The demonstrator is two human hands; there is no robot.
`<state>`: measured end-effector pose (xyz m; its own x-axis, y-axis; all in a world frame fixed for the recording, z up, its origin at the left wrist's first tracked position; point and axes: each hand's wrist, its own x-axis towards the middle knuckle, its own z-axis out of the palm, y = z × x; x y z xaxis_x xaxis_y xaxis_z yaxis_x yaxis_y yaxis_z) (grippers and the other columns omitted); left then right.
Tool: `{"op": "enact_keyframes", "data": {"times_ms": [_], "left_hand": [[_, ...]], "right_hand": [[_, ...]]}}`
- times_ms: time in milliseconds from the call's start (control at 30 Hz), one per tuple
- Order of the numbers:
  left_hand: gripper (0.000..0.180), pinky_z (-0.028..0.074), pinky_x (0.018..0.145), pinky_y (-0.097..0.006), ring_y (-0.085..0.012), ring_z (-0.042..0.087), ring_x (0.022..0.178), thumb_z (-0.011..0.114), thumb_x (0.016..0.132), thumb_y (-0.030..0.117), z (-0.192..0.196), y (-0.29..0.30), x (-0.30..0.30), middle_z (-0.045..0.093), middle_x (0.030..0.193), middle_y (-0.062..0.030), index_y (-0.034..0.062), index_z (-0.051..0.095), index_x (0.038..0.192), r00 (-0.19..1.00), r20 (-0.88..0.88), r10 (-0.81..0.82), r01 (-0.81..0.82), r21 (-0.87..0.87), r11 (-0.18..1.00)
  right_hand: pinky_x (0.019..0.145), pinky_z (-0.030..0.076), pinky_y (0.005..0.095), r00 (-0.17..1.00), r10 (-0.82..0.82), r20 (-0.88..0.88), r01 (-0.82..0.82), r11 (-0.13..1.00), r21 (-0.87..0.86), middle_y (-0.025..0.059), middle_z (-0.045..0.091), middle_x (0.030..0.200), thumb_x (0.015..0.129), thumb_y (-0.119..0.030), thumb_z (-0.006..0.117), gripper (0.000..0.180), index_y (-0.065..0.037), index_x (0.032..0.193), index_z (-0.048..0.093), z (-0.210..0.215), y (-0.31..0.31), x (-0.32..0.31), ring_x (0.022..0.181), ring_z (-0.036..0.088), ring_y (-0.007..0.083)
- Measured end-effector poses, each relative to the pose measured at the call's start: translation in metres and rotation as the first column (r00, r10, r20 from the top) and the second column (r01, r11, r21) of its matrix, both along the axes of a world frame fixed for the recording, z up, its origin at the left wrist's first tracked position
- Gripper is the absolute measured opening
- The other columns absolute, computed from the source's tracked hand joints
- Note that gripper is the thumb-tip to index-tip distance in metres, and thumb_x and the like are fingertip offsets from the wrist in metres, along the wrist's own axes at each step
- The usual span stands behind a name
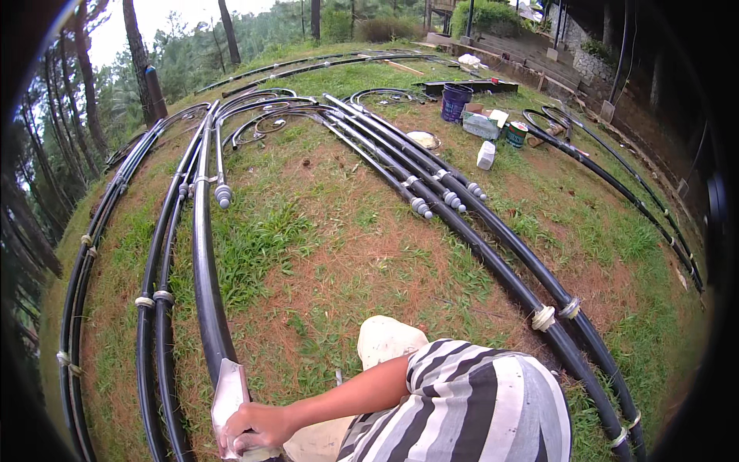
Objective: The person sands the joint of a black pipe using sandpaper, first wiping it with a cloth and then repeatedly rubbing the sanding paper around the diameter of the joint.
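Observation:
My right hand [254,428] is at the lower left, its forearm crossing from a striped sleeve [493,400]. Its fingers are closed on a pale, pinkish-white folded sheet [229,391], whose exact kind I cannot make out. The sheet lies against the near end of a thick black pipe [204,269], covering part of it. This pipe runs away from me over the grass. My left hand does not show. A cream-trousered knee [389,339] is bent beside the forearm.
Black pipes with pale collars [543,318] run along both sides. Several grey end fittings [422,208] lie on the grass. Farther off stand a purple bucket [456,104], a box [480,123], a white container [486,155] and a green can [516,135]. Trees line the left.

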<state>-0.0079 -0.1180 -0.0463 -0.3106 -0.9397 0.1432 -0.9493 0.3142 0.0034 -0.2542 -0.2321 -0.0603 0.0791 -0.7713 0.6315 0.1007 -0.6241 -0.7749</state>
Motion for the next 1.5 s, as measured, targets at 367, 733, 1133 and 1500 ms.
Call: {"op": "enact_keyframes", "data": {"times_ms": [367, 733, 1133, 1500], "left_hand": [[0.1, 0.056, 0.092, -0.042, -0.0304, 0.07, 0.106, 0.078, 0.076, 0.072, -0.028, 0.001, -0.014, 0.069, 0.126, -0.0089, 0.015, 0.051, 0.154, 0.964, 0.167, 0.208, -0.186, -0.137, 0.973], [0.084, 0.057, 0.086, -0.04, -0.0278, 0.071, 0.101, 0.058, 0.09, 0.074, 0.005, 0.011, -0.042, 0.07, 0.126, -0.0068, 0.0154, 0.056, 0.151, 0.982, 0.142, 0.122, -0.102, -0.139, 0.985], [0.096, 0.056, 0.08, -0.04, -0.0242, 0.071, 0.097, 0.03, 0.093, 0.09, 0.01, 0.007, -0.043, 0.069, 0.119, -0.0037, 0.0162, 0.06, 0.148, 0.983, 0.143, 0.114, -0.06, -0.337, 0.94], [0.096, 0.054, 0.087, -0.045, -0.0293, 0.068, 0.107, 0.052, 0.085, 0.086, 0.025, 0.012, -0.058, 0.067, 0.123, -0.0077, 0.0177, 0.054, 0.153, 0.974, 0.119, 0.191, -0.168, -0.183, 0.969]], "right_hand": [[0.083, 0.054, 0.0476, 0.989, -0.042, -0.139, 0.031, 0.996, -0.085, 0.016, 0.075, 0.096, 0.095, -0.019, 0.071, 0.015, -0.004, 0.094, 0.074, -0.029, 0.007, -0.004, 0.094, 0.07, 0.0385], [0.084, 0.054, 0.0497, 0.665, 0.278, -0.693, -0.095, 0.952, 0.291, 0.0141, 0.074, 0.1, 0.095, -0.018, 0.073, 0.015, -0.003, 0.097, 0.072, 0.027, -0.031, 0.001, 0.099, 0.071, 0.0376], [0.076, 0.054, 0.0499, 0.764, 0.248, -0.596, -0.098, 0.957, 0.272, 0.011, 0.073, 0.078, 0.096, -0.024, 0.07, 0.016, -0.009, 0.095, 0.076, 0.034, -0.045, 0.005, 0.083, 0.071, 0.0374], [0.084, 0.054, 0.0492, 0.813, 0.277, -0.512, -0.219, 0.961, 0.171, 0.0162, 0.075, 0.102, 0.1, -0.021, 0.066, 0.021, -0.002, 0.091, 0.072, 0.025, -0.043, -0.011, 0.097, 0.07, 0.0387]]}}
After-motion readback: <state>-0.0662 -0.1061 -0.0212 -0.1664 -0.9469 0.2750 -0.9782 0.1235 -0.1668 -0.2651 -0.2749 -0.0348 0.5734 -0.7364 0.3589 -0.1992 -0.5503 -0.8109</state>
